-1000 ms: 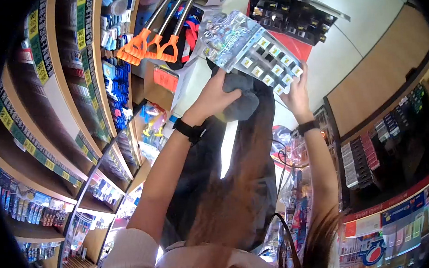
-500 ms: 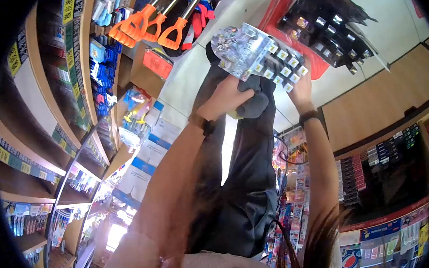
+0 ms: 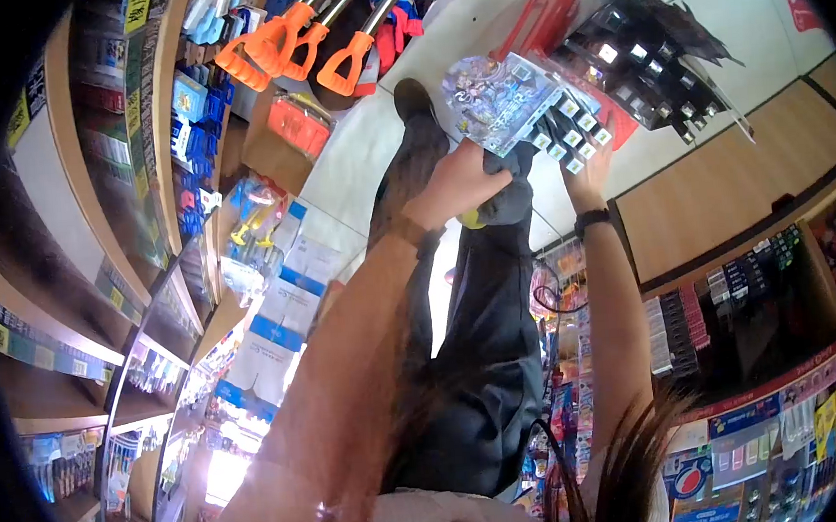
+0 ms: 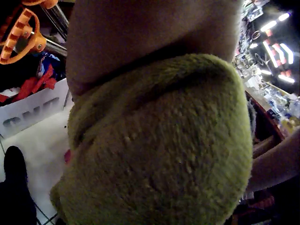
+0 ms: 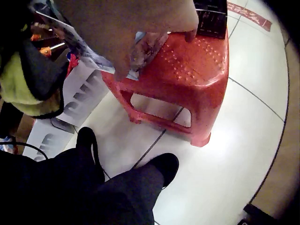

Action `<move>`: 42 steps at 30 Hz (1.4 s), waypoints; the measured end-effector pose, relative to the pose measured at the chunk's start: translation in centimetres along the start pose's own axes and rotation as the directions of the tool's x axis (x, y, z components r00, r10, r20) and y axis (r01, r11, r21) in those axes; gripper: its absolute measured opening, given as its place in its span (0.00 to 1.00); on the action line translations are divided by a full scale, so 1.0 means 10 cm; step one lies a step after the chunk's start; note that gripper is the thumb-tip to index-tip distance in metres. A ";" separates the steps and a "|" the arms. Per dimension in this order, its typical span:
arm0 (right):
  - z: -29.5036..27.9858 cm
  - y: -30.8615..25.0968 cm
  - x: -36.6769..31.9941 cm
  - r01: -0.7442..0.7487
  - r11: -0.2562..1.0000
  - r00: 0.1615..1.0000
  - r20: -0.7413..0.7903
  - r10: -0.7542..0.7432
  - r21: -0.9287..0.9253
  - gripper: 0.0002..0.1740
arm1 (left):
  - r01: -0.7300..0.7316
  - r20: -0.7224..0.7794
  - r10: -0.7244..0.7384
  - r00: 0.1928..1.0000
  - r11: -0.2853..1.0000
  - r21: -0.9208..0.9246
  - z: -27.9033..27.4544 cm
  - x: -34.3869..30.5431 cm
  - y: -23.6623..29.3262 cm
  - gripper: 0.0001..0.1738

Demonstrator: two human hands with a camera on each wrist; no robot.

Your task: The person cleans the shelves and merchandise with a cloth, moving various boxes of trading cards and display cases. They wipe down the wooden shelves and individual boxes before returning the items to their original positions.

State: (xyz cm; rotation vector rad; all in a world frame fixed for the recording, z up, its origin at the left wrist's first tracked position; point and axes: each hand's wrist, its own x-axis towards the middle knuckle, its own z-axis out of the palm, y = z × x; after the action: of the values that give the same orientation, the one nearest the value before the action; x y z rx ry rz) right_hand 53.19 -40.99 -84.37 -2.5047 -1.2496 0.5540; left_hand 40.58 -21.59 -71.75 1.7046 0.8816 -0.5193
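My left hand (image 3: 458,186) grips a grey and yellow-green plush cloth (image 3: 510,196) and also touches the lower edge of a display box (image 3: 499,100) with a printed header and several small white-ended packs. In the left wrist view the cloth (image 4: 159,140) fills the middle, its yellow-green side showing, and hides the fingers. At the box's right side is my right hand (image 3: 586,174), its fingers holding the edge. The right wrist view has the right hand (image 5: 136,28) above a red stool (image 5: 197,65), with the cloth (image 5: 33,84) hanging at the left.
A black display rack (image 3: 642,61) stands on the red stool (image 3: 537,20). Orange-handled tools (image 3: 346,64) and a box with a red item (image 3: 298,124) are at the upper left. Shelves (image 3: 55,199) line the left, a wooden cabinet (image 3: 733,186) the right.
Both hands hold the display box and cloth throughout. The box's front has tilted, showing its packs more end-on. The view has shifted, bringing the stool and rack more into sight.
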 end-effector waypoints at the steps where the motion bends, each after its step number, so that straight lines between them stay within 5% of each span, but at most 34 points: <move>1: -0.02 -0.07 -0.01 -0.110 0.994 0.994 -0.027 0.111 0.016 0.27 | -0.013 0.003 0.013 1.000 1.000 -0.001 -0.05 -0.04 0.01 0.37; 4: -0.32 -0.32 -0.04 -0.211 0.977 0.977 -0.020 0.211 0.005 0.28 | 0.079 0.078 -0.075 0.994 0.995 -0.062 -0.23 -0.25 -0.02 0.42; 8: -0.80 -0.73 -0.11 -0.263 0.853 0.933 0.104 0.343 -0.451 0.26 | -0.034 0.077 0.035 0.996 0.999 -0.010 -0.64 -0.63 0.06 0.44; 10: -1.15 -0.96 -0.06 -0.284 0.813 0.869 0.221 0.442 -0.509 0.24 | -0.122 0.024 0.120 0.992 0.989 0.085 -0.87 -0.84 0.07 0.44; 12: -1.37 -1.10 -0.05 -0.365 0.728 0.836 0.140 0.531 -0.581 0.21 | -0.223 -0.025 0.226 0.974 0.971 0.090 -1.15 -1.05 0.16 0.42; 14: -2.06 -1.47 0.18 -0.410 0.769 0.724 0.339 0.601 -0.490 0.17 | -0.253 -0.043 0.259 0.965 0.961 0.112 -1.50 -1.27 0.35 0.40; 16: -2.38 -1.65 0.34 -0.338 0.823 0.854 0.219 0.472 -0.458 0.15 | -0.227 -0.078 0.236 0.969 0.968 0.106 -1.82 -1.50 0.55 0.39; 18: -2.95 -2.10 0.61 -0.280 0.879 0.932 0.110 0.345 -0.386 0.25 | -0.304 -0.206 0.296 0.933 0.953 -0.007 -2.09 -1.77 0.75 0.37; 19: -3.22 -2.29 0.78 -0.211 0.935 0.977 -0.021 0.214 -0.285 0.31 | -0.491 -0.328 0.489 0.809 0.867 0.083 -2.20 -1.82 0.81 0.35; 20: -3.30 -2.34 1.05 -0.004 0.989 0.948 -0.315 -0.043 -0.147 0.37 | -0.581 -0.369 0.524 0.768 0.812 -0.057 -2.27 -1.79 0.87 0.33; 21: -3.42 -2.43 1.27 0.104 0.976 0.897 -0.405 -0.176 -0.193 0.38 | -0.591 -0.427 0.536 0.728 0.807 0.006 -2.41 -1.97 1.06 0.30; 22: -3.74 -2.75 1.38 0.070 0.995 0.932 -0.360 -0.043 0.064 0.39 | -0.413 -0.357 0.374 0.856 0.910 -0.038 -2.52 -2.08 1.19 0.29; 24: -4.34 -3.31 1.47 0.070 0.952 0.953 -0.303 0.025 0.298 0.40 | -0.474 -0.387 0.473 0.791 0.875 0.100 -2.59 -2.23 1.37 0.27; 25: -4.52 -3.48 1.68 0.234 0.903 0.913 -0.400 -0.078 0.360 0.39 | -0.497 -0.424 0.493 0.760 0.861 0.110 -2.71 -2.23 1.52 0.25; 26: -4.78 -3.86 1.57 0.410 0.837 0.830 -0.528 -0.178 0.363 0.38 | -0.615 -0.487 0.621 0.614 0.763 0.199 -2.78 -2.52 1.55 0.24; 31: -5.59 -4.77 1.82 0.795 0.535 0.543 -0.731 -0.414 0.287 0.37 | -0.649 -0.573 0.592 0.566 0.749 0.133 -3.17 -3.20 1.98 0.23; 32: -5.76 -4.90 1.92 0.831 0.473 0.500 -0.765 -0.405 0.293 0.38 | -0.665 -0.598 0.617 0.512 0.725 0.178 -3.24 -3.28 1.99 0.23; 34: -6.25 -5.25 2.03 0.855 0.480 0.404 -0.835 -0.373 0.199 0.41 | -0.654 -0.624 0.561 0.544 0.749 0.104 -3.36 -3.54 2.01 0.23; 38: -7.17 -5.54 2.45 0.715 0.699 0.296 -0.893 -0.338 -0.028 0.51 | -0.703 -0.699 0.557 0.449 0.703 0.108 -3.49 -3.83 1.83 0.23; 42: -7.58 -5.42 3.03 0.728 0.676 0.408 -0.863 -0.297 0.112 0.60 | -0.718 -0.751 0.490 0.443 0.696 0.030 -3.50 -4.04 1.57 0.23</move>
State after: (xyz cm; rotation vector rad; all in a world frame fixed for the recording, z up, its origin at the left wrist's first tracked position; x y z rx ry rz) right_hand 66.83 8.83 -1.08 -1.4218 -1.2035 -0.3925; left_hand 24.16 -2.40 -22.12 1.7876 0.7113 0.8359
